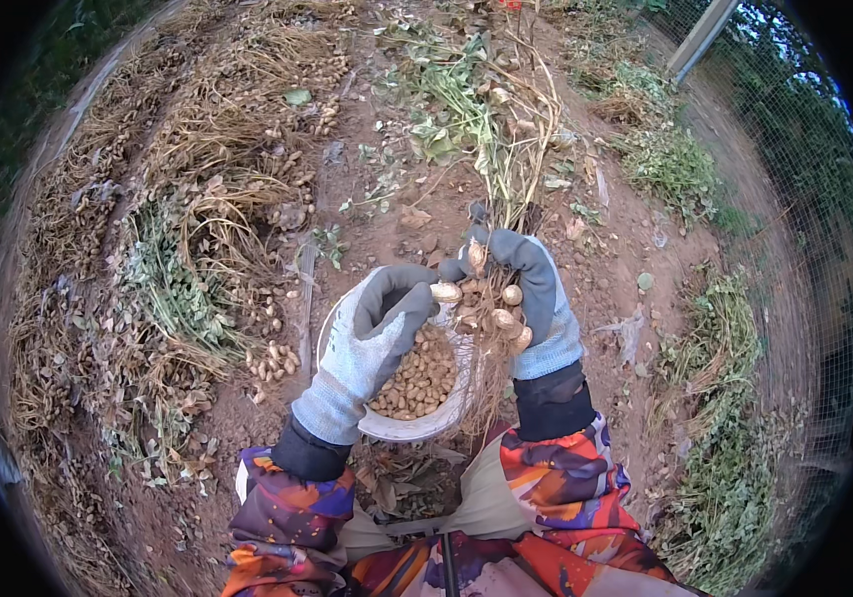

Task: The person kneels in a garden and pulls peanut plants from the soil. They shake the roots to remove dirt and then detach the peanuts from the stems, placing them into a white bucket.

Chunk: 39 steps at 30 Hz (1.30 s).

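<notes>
Both my hands wear grey-coated work gloves. My right hand grips a peanut plant near its base; its leafy stems stretch away from me. Roots with several peanuts hang from it below my fingers. Thumb and fingertips of my left hand pinch one peanut pod beside that cluster; whether it is still attached cannot be told. Beneath my hands stands a white bucket, partly hidden by the left glove and the roots, with many picked peanuts in it.
Pulled peanut plants lie in thick rows on the left, many with pods. Loose peanuts rest on the soil left of the bucket. Green vines lie along the right, beside a wire mesh fence with a post.
</notes>
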Each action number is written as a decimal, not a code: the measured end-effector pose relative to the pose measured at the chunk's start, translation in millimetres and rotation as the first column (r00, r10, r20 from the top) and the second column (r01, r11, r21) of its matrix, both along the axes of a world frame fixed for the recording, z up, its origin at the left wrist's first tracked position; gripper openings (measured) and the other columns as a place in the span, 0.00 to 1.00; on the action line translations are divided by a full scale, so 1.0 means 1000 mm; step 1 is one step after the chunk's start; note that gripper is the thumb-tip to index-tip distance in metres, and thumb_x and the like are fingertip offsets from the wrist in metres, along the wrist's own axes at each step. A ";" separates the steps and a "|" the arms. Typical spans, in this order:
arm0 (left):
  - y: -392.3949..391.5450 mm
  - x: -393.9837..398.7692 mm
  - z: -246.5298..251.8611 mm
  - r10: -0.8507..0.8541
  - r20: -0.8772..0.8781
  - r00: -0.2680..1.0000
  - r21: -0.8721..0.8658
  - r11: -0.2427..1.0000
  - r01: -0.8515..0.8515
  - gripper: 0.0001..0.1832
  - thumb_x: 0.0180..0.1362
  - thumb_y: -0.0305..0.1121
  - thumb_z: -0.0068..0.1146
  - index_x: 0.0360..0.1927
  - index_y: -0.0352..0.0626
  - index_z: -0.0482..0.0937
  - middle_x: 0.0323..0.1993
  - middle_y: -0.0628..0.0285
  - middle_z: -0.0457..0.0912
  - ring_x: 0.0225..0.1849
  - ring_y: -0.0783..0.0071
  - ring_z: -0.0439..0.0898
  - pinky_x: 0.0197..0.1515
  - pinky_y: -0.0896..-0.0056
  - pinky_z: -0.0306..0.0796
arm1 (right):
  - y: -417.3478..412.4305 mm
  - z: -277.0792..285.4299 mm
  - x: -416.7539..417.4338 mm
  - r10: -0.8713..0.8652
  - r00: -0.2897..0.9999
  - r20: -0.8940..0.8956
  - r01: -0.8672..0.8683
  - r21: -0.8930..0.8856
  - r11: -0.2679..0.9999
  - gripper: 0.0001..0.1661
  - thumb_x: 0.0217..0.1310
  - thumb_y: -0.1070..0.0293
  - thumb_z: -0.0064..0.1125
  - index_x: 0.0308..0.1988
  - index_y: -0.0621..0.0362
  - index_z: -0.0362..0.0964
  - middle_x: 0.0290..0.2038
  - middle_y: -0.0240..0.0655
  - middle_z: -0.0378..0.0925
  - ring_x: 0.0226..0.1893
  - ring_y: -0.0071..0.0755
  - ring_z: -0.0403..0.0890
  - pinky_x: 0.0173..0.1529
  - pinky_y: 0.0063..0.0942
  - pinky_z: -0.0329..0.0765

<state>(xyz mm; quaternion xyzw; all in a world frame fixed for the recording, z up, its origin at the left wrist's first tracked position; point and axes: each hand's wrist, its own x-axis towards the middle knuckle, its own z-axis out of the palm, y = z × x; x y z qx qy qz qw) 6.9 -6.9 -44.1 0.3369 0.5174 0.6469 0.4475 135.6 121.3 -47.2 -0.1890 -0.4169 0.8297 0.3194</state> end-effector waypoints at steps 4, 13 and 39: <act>-0.007 0.004 -0.005 -0.089 0.090 0.992 -0.009 0.996 0.091 0.16 0.56 0.43 0.53 0.33 0.38 0.75 0.22 0.73 0.72 0.21 0.89 0.66 0.21 0.86 0.59 | -0.019 -0.005 -0.006 0.055 0.998 -0.002 -0.054 0.156 0.986 0.16 0.58 0.62 0.47 0.42 0.62 0.67 0.43 0.47 0.73 0.41 0.41 0.77 0.45 0.36 0.77; -0.019 -0.006 -0.001 -0.330 0.251 0.910 0.208 0.936 0.283 0.25 0.53 0.47 0.55 0.46 0.35 0.72 0.15 0.72 0.70 0.14 0.88 0.64 0.14 0.86 0.54 | -0.026 0.007 -0.004 0.236 0.897 -0.375 -0.331 -0.214 0.919 0.17 0.59 0.60 0.46 0.42 0.62 0.64 0.46 0.45 0.71 0.40 0.36 0.76 0.42 0.31 0.78; -0.003 0.002 0.002 0.188 -0.686 0.703 0.228 0.973 -0.038 0.14 0.40 0.33 0.64 0.26 0.40 0.71 0.28 0.58 0.71 0.30 0.64 0.73 0.32 0.68 0.66 | -0.023 0.007 -0.025 0.010 0.977 -0.211 -0.048 -0.175 0.983 0.22 0.58 0.58 0.49 0.47 0.62 0.65 0.45 0.45 0.73 0.49 0.43 0.72 0.52 0.38 0.73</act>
